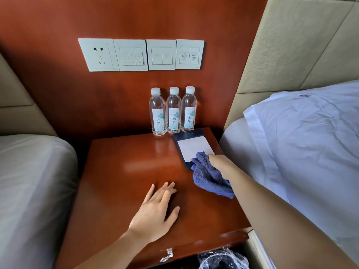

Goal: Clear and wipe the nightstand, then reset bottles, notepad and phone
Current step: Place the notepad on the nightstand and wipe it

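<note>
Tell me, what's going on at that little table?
Someone is tidying a nightstand. Their right hand grips a blue cloth at the near corner of the notepad. Their left hand rests flat on the wood. Three water bottles stand in a row at the back. No phone is in view.

The nightstand (pixel 124 171) stands between two beds, the left bed (pixel 33 181) and the right bed (pixel 301 142), with its far edge against the wall panel (pixel 58 94). On the panel, a row of switch plates (pixel 141 54) sits above. Three bottles (pixel 173 111) stand upright side by side at the far edge, right of centre. Just near them, along the right edge, lies the notepad (pixel 194 146). The right hand (pixel 221 164) grips a cloth (pixel 207 175) over the notepad's near corner. The left hand (pixel 155 210) is spread over the near middle of the top. Below the near edge, a bin (pixel 223 259) shows.
</note>
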